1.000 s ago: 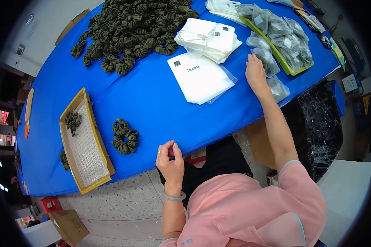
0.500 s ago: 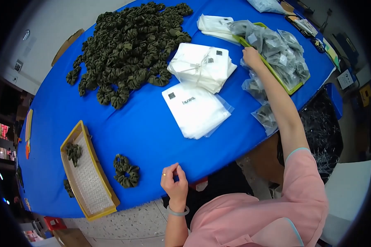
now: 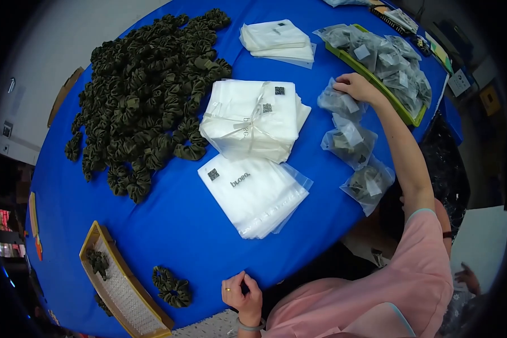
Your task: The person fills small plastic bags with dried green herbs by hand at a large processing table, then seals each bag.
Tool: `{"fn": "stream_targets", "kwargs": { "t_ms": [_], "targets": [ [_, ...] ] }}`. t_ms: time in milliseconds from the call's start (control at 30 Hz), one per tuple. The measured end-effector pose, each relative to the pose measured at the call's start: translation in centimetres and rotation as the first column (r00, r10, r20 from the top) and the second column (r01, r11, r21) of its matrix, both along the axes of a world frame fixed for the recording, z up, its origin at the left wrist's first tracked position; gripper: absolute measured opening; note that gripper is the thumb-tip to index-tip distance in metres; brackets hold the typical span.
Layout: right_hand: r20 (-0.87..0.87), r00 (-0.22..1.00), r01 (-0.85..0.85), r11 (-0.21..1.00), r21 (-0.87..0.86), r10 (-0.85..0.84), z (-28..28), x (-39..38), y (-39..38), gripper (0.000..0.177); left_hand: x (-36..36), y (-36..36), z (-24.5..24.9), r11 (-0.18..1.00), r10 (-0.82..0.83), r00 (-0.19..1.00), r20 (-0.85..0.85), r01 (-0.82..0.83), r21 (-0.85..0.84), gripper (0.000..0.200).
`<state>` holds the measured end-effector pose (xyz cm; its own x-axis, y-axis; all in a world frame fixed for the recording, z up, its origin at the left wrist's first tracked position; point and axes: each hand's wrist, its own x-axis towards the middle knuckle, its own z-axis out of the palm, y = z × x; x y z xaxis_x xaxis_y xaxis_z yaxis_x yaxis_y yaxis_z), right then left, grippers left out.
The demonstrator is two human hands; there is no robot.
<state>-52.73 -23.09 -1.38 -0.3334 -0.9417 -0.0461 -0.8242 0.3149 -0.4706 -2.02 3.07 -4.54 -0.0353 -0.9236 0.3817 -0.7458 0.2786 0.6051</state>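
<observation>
Clear plastic bags (image 3: 352, 142) were lined up beside a lime-green tray (image 3: 346, 62) toward the blue table's (image 3: 152, 236) right edge. The farthest bag (image 3: 337, 105) was touched by the right hand (image 3: 359, 88), its grip unclear; near the front edge, the left hand (image 3: 249, 300) was narrowly curled.

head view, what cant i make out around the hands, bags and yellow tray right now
In head view:
Right hand: its back hides the palm, so its grip on the far loose bag is unclear.
Left hand: curled fingers hide the palm; bottom edge cuts off the forearm.
Bag labels: too small to read.
Scrunchie left of yellow tray: partly covered by its wall.
</observation>
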Motion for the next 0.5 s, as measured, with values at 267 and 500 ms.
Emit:
{"fn": "stream_targets", "kwargs": {
  "t_ms": [267, 500],
  "targets": [
    [0.132, 0.991, -0.05, 0.993, 0.108, 0.036, 3.6, 0.3, -1.4, 0.041, 0.0, 0.2, 0.0, 0.999, 0.029, 0.999, 0.043, -0.03, 0.027, 0.015],
    [0.017, 0.934, -0.356, 0.933, -0.046, 0.358, 0.1, 2.6, 2.9, 0.046, 0.3, 0.6, -0.3, 1.0, 0.012, 1.0, 0.022, -0.012, 0.01, 0.015]
  ]
}}
